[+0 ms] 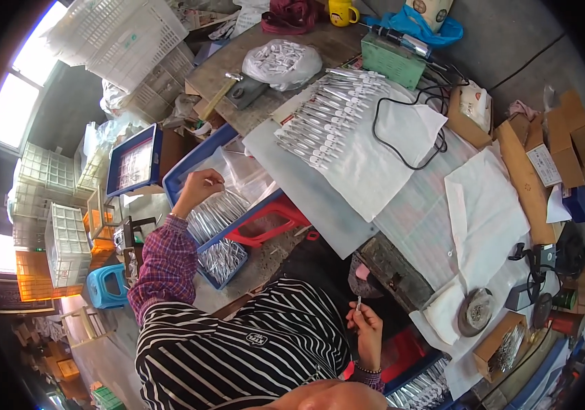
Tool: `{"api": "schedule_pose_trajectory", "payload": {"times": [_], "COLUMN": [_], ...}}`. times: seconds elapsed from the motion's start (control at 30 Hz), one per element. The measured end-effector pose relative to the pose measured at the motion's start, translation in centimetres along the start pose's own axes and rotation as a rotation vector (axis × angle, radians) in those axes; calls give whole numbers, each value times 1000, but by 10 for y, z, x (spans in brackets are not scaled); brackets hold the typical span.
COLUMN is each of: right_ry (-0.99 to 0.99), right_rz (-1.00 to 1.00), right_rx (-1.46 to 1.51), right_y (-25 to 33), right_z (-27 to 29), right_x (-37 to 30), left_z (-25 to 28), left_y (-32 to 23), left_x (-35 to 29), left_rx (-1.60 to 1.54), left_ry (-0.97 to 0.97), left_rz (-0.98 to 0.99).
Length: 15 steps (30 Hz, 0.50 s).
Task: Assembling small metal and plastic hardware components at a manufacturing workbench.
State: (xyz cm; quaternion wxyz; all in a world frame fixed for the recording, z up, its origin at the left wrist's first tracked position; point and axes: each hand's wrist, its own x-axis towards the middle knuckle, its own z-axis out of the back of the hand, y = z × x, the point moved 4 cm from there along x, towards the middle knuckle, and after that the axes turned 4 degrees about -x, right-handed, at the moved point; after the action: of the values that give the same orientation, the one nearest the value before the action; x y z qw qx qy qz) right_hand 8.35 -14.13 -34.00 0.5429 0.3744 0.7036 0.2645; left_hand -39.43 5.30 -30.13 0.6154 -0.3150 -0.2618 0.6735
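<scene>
The slender metal rods (218, 216) in the blue tray (243, 221), seemingly slanting across it, lie just bodyward of the left hand (200, 189), whose bent fingers hide any hold, while right of the tray the right hand (369, 329) pinches a slim metal piece (359, 303).

Setting: a workshop, apparently for small-parts assembly. Evidence: wooden bench (339, 42) laid with rows of like metal parts (330, 116); blue tray (243, 221) heaped with more; hammer (219, 98), hand tool (402, 42) and black cord (377, 131) among the work; lattice crates (118, 48) stacked at left; cardboard boxes (569, 137) crowding the right; grey floor (111, 362).
</scene>
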Motion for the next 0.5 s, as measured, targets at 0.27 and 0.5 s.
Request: {"api": "schedule_pose_trajectory", "payload": {"times": [0.27, 0.5], "right_ry": [-52, -2], "right_rz": [33, 93], "right_rx": [22, 120], "right_y": [-4, -18], "right_z": [8, 11], "right_x": [-4, 7], "left_z": [-77, -149], "left_y": [-132, -209], "left_x": [8, -32], "left_rx": [-737, -829], "left_ry": [339, 723], "left_rz": [-123, -166]}}
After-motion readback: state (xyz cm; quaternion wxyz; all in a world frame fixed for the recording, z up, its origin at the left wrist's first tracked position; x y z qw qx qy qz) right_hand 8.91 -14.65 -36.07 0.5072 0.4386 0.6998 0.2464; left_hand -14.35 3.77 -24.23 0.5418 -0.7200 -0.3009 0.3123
